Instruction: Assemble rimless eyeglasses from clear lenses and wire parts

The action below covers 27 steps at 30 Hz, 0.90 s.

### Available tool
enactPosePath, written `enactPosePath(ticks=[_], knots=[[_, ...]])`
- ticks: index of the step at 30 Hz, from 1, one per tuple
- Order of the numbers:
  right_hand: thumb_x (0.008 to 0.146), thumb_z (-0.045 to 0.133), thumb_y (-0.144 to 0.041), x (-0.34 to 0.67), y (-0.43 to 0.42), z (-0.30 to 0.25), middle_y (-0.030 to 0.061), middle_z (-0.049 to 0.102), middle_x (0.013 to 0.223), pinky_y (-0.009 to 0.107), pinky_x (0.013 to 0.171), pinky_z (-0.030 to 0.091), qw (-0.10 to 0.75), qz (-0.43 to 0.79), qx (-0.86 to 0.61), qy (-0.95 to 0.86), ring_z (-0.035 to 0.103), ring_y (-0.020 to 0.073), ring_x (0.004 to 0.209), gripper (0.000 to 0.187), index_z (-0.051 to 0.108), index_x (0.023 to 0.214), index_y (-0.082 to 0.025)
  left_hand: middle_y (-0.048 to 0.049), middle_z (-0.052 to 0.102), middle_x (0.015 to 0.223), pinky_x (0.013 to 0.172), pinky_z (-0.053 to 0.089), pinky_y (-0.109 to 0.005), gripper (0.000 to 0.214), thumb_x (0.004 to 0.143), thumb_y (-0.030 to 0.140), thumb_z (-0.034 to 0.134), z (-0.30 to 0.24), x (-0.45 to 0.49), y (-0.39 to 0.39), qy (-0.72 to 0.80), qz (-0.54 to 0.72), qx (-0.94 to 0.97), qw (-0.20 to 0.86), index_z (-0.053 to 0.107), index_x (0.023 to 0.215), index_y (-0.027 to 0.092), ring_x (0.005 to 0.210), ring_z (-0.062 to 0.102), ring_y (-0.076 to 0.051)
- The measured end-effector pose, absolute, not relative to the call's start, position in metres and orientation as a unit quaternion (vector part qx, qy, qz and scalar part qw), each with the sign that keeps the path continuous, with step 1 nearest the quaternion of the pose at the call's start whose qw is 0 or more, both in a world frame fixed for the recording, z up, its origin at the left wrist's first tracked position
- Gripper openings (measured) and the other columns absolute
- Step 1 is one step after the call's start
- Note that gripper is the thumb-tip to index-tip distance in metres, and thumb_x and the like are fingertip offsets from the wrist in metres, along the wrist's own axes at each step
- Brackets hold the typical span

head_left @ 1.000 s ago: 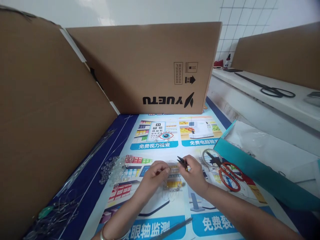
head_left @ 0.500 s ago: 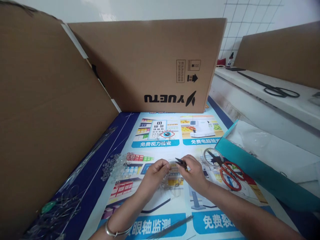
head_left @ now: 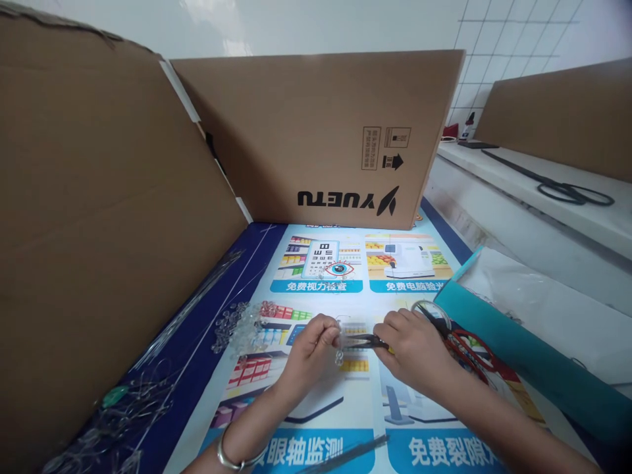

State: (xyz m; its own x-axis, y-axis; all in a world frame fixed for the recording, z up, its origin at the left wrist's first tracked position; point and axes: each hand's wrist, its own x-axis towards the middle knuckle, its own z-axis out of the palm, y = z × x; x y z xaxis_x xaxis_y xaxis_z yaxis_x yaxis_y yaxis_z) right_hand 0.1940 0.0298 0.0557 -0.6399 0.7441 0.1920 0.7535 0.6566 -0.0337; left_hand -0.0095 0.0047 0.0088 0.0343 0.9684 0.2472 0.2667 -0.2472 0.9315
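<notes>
My left hand [head_left: 316,345] is closed in a pinch on a small piece with clear beads [head_left: 339,357] that hang just below the fingertips. My right hand [head_left: 412,345] is wrapped round a pair of pliers [head_left: 363,341] with thin dark jaws and a bit of yellow on the handle. The jaws point left and reach the beaded piece at the left fingertips; whether they grip a wire there is too small to tell. A pile of clear beads [head_left: 241,326] lies left of my left hand. Red-handled scissors [head_left: 469,349] lie partly behind my right hand.
A teal box [head_left: 523,342] with a white inside stands at the right. Cardboard panels [head_left: 320,138] wall off the back and left. Thin wires [head_left: 345,454] lie in front, tangled wire pieces [head_left: 133,401] at the left. Large black scissors [head_left: 557,184] rest on the ledge.
The pliers have turned from pointing up-left to lying level, with their jaws at the left fingertips. My right hand has moved right and now partly covers the red-handled scissors. The view has shifted slightly.
</notes>
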Motion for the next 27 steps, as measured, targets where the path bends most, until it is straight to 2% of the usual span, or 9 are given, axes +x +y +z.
enactPosePath(ticks=[6,12,16,23,27], knots=[[0.082,0.053,-0.041,0.202,0.034,0.075,0.0071,0.059,0.080,0.033,0.070,0.035,0.041,0.020,-0.414,-0.909,0.051,0.0222,0.080,0.023,0.064,0.089,-0.022,-0.0015,0.051,0.073,0.068,0.037,-0.026,0.019,0.090,0.022,0.039,0.019,-0.019,0.004,0.469,0.464,0.678,0.325,0.050,0.075,0.018,0.070,0.049,-0.014],[0.082,0.053,-0.045,0.218,0.046,0.082,0.0080,0.058,0.082,0.033,0.072,0.037,0.086,0.019,-0.453,-0.887,0.052,0.0227,0.082,0.028,0.066,0.094,-0.024,-0.0031,0.052,0.077,0.068,0.037,-0.027,0.019,0.090,0.020,0.037,0.033,-0.025,0.002,0.458,0.436,0.708,0.314,0.052,0.080,0.018,0.072,0.049,-0.015],[0.083,0.049,-0.047,0.213,0.045,0.078,0.0094,0.059,0.084,0.035,0.072,0.037,0.087,-0.011,-0.464,-0.882,0.053,0.0244,0.083,0.032,0.064,0.099,-0.023,-0.0026,0.049,0.074,0.069,0.037,-0.028,0.017,0.090,0.019,0.038,0.029,-0.022,0.002,0.437,0.458,0.717,0.293,0.051,0.078,0.018,0.072,0.047,-0.015],[0.084,0.044,-0.050,0.197,0.028,0.073,0.0063,0.063,0.075,0.028,0.059,0.035,0.037,0.040,-0.445,-0.894,0.058,0.0206,0.070,0.034,0.064,0.084,-0.022,-0.0030,0.048,0.077,0.070,0.038,-0.029,0.015,0.089,0.017,0.040,0.020,-0.015,-0.004,0.424,0.478,0.723,0.264,0.049,0.078,0.019,0.076,0.046,-0.016],[0.085,0.041,-0.051,0.194,0.025,0.069,0.0070,0.065,0.076,0.027,0.055,0.034,0.013,0.048,-0.445,-0.894,0.061,0.0210,0.068,0.038,0.064,0.082,-0.021,-0.0036,0.050,0.078,0.069,0.039,-0.030,0.014,0.089,0.020,0.039,0.019,-0.014,-0.005,0.426,0.480,0.722,0.261,0.050,0.080,0.019,0.077,0.047,-0.017]])
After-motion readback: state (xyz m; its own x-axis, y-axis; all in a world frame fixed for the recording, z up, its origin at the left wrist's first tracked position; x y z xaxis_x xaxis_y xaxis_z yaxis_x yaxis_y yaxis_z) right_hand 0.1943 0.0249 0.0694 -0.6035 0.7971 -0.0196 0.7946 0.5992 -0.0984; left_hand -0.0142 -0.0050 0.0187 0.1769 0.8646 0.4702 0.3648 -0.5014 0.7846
